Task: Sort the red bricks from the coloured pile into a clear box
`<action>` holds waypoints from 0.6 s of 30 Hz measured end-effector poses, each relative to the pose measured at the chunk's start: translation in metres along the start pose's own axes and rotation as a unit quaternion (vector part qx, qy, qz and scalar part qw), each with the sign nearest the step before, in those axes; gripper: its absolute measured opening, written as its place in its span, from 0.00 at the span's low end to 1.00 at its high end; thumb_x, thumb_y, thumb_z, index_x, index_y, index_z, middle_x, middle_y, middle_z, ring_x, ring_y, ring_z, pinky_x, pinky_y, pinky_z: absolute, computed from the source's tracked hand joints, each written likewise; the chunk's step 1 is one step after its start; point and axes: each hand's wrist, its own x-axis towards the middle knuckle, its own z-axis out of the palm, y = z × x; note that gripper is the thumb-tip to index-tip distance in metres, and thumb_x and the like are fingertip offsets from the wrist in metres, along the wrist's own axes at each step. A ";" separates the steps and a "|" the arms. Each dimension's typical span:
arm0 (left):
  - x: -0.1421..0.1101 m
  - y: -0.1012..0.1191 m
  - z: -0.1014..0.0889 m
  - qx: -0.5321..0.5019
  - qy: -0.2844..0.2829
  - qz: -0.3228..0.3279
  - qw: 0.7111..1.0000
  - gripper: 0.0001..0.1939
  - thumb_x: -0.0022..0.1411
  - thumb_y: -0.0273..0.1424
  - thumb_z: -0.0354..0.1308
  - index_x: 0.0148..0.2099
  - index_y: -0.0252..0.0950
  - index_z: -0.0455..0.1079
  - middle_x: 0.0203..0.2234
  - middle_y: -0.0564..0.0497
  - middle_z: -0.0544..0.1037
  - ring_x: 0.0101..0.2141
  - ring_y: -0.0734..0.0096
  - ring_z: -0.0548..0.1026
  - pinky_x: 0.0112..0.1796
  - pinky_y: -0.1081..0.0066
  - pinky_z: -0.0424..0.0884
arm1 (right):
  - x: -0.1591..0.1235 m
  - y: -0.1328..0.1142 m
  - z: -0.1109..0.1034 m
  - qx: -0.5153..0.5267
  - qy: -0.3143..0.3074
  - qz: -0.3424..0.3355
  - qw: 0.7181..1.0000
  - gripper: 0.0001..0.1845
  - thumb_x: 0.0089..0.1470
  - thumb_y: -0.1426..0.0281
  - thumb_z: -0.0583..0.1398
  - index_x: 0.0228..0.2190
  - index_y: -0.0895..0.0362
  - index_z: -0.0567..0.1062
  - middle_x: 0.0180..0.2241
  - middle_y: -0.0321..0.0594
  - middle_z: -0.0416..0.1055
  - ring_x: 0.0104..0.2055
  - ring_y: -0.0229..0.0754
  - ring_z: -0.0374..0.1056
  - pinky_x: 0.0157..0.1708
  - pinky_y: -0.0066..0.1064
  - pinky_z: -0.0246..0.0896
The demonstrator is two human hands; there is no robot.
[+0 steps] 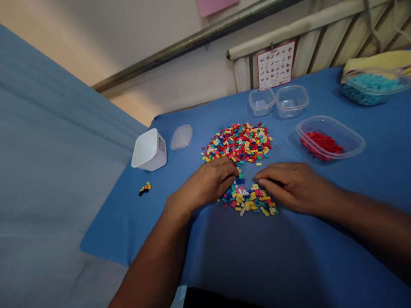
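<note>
Beside the far pile point(239, 143), our left hand point(213, 177) could, we judge, drag loose bricks point(240, 181) into the near pile point(253, 200) by sweeping low. Its curled fingers hide their grip between both piles; our right hand's point(290, 186) narrow fingers sit just beside the near pile, perhaps holding one: we cannot tell.

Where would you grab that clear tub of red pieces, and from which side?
Probably by the rim at its right end, the right hand coming from the near right, thumb outside and fingers inside. The clear tub sits upright and lidless, its rim flaring outward, and the red pieces lie well below that edge, so pinching it should be easy.
</note>
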 end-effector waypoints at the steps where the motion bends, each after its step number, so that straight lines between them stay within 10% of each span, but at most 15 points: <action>1: 0.001 0.000 0.002 0.004 -0.002 -0.008 1.000 0.11 0.80 0.29 0.52 0.50 0.37 0.76 0.43 0.47 0.82 0.45 0.64 0.79 0.48 0.64 0.73 | 0.000 0.000 0.000 -0.002 0.001 -0.001 1.000 0.14 0.75 0.67 0.56 0.46 0.54 0.82 0.44 0.41 0.84 0.42 0.44 0.80 0.45 0.38 0.73; 11: 0.008 -0.003 0.009 -0.134 0.069 -0.095 0.984 0.08 0.72 0.29 0.59 0.48 0.36 0.80 0.40 0.49 0.83 0.38 0.70 0.78 0.40 0.68 0.71 | 0.000 0.000 0.000 0.002 0.003 0.003 1.000 0.12 0.74 0.68 0.57 0.46 0.54 0.82 0.42 0.38 0.83 0.42 0.43 0.80 0.44 0.37 0.69; 18: 0.007 -0.015 0.012 -0.450 0.131 -0.209 0.859 0.14 0.68 0.38 0.70 0.49 0.33 0.81 0.31 0.50 0.81 0.30 0.75 0.76 0.35 0.71 0.73 | 0.004 -0.001 0.000 0.011 0.000 0.017 1.000 0.12 0.74 0.68 0.57 0.44 0.54 0.82 0.41 0.37 0.84 0.42 0.43 0.79 0.43 0.36 0.66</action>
